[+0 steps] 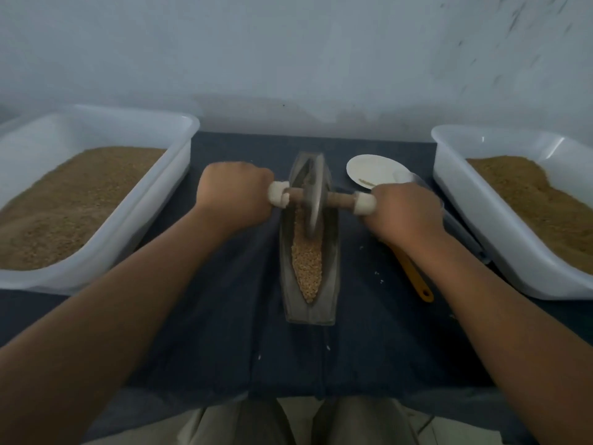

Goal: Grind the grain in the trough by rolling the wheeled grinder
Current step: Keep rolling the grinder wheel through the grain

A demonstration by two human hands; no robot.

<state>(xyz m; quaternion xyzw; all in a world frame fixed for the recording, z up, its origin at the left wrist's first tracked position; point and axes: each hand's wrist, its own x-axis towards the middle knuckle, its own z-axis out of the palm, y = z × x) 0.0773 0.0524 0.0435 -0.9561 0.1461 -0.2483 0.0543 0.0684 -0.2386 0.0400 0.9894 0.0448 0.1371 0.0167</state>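
hands: 2 on grinder | trough: 1 | tubs: 2

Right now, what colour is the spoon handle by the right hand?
Yellow-orange, on the spoon handle lying beside the right hand; head view.

The trough lies mid-desk, grain in it, the grinder wheel toward its far end. Tubs flank it left and right; a plate sits right of the wheel.
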